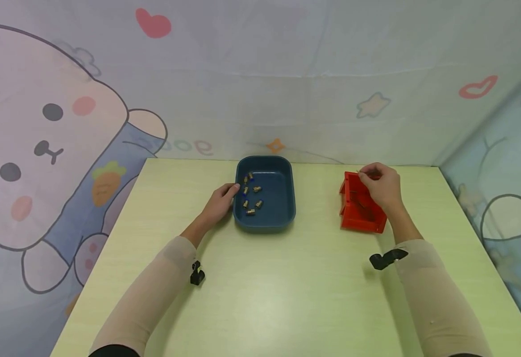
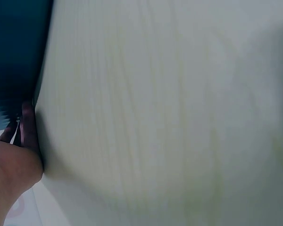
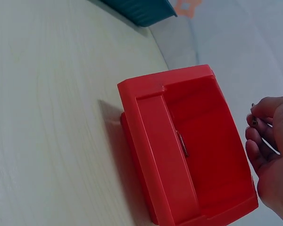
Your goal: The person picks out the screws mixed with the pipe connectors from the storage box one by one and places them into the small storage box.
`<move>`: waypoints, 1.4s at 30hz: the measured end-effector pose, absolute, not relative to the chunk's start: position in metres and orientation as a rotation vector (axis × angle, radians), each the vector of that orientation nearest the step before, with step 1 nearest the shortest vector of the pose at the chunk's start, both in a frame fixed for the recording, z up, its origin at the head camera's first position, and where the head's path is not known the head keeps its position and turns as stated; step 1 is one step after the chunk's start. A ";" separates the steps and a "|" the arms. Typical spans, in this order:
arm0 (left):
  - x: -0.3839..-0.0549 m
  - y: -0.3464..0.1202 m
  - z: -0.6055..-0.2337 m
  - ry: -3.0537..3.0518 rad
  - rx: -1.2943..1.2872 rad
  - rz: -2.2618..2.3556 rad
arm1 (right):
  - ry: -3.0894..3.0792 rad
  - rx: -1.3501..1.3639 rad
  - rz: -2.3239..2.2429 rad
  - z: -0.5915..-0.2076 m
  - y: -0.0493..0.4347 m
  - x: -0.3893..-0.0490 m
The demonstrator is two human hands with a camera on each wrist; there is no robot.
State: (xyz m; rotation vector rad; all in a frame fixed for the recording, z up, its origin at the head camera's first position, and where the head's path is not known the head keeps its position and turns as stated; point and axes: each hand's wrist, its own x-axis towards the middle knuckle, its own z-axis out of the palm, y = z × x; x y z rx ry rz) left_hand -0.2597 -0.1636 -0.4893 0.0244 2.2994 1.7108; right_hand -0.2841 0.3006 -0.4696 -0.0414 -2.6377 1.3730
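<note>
My left hand holds the left rim of a dark blue tray, thumb at the rim. In the left wrist view the fingers lie against the tray's outer wall. Several small brass fittings with blue ends lie in the tray's left half. My right hand is over the back of a red bin, pinching a small screw between thumb and fingertips. Inside the bin a long threaded screw shows; other thin pieces there are too small to tell.
Both containers stand on a pale wooden table, the tray near the middle and the bin to the right, with bare tabletop between them. A printed cloth hangs behind the table's back edge and along the right side.
</note>
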 end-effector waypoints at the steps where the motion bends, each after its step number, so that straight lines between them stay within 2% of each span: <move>1: -0.257 -0.163 -0.483 2.306 0.029 1.703 | -2.641 -0.036 1.367 -0.470 0.301 -0.284; 5: -0.250 -0.160 -0.471 2.321 0.038 1.688 | -2.650 -0.020 1.349 -0.471 0.303 -0.285; 12: -0.267 -0.165 -0.504 2.296 0.018 1.731 | -2.671 -0.005 1.303 -0.470 0.304 -0.285; 16: -0.268 -0.166 -0.511 2.324 0.031 1.744 | -2.689 0.016 1.265 -0.470 0.305 -0.286; 42: -0.267 -0.166 -0.505 2.324 0.010 1.694 | -2.765 0.025 1.183 -0.479 0.304 -0.292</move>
